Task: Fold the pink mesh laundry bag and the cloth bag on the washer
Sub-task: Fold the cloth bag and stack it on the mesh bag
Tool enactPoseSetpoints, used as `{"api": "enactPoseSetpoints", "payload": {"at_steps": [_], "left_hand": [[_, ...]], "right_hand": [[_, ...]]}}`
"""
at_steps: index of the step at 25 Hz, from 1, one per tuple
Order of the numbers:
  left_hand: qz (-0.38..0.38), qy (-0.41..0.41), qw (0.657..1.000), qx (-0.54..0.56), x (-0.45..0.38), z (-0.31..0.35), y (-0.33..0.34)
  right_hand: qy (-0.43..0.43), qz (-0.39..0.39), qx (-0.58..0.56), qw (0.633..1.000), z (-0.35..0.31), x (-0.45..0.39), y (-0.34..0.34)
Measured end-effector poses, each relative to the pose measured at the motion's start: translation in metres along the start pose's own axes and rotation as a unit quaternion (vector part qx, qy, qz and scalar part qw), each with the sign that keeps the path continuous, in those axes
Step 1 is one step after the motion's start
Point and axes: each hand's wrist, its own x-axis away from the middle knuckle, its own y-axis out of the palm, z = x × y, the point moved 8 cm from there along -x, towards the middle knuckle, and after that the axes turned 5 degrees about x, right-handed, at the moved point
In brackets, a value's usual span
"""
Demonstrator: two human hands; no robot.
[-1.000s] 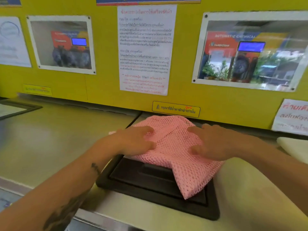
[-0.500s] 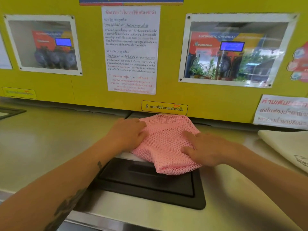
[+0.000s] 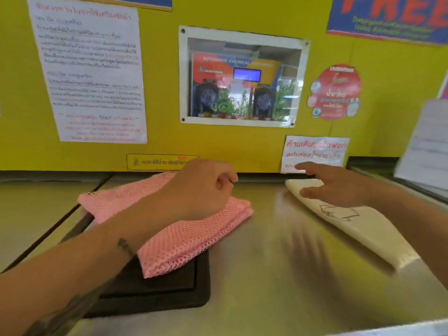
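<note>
The pink mesh laundry bag (image 3: 184, 236) lies folded into a thick rectangle on the steel washer top (image 3: 278, 275), partly over a black lid. My left hand (image 3: 203, 187) hovers over its far edge with fingers loosely curled, holding nothing. To the right lies the cream cloth bag (image 3: 358, 229), flat, with a line drawing on it. My right hand (image 3: 332, 185) rests on the cloth bag's far end, fingers spread.
A black recessed lid (image 3: 169, 289) sits under the mesh bag's near end. A yellow back panel (image 3: 160, 93) with paper notices and a window rises behind. A white sheet (image 3: 426, 144) stands at far right. The washer's front edge runs along the bottom.
The pink bag went from half-folded under both hands to a compact fold. My right hand left it and moved right onto the cloth bag; my left hand lifted and curled. The view shifted right.
</note>
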Motion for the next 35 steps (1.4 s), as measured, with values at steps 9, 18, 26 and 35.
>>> {"api": "enactPoseSetpoints", "payload": {"at_steps": [9, 18, 26, 35], "left_hand": [[-0.157, -0.027, 0.986, -0.053, -0.068, 0.086, 0.139], [-0.136, -0.185, 0.973, 0.005, -0.087, 0.098, 0.202], [-0.111, -0.241, 0.959, 0.096, -0.074, 0.067, 0.179], [-0.072, -0.189, 0.978, 0.054, -0.064, 0.063, 0.143]], "right_hand": [[0.125, -0.108, 0.056, 0.985, 0.147, 0.042, 0.027], [0.039, -0.08, -0.022, 0.996, 0.162, -0.002, 0.024], [0.094, -0.066, -0.003, 0.993, 0.175, -0.03, 0.036], [-0.002, 0.06, -0.175, 0.983, 0.115, -0.02, 0.028]]}}
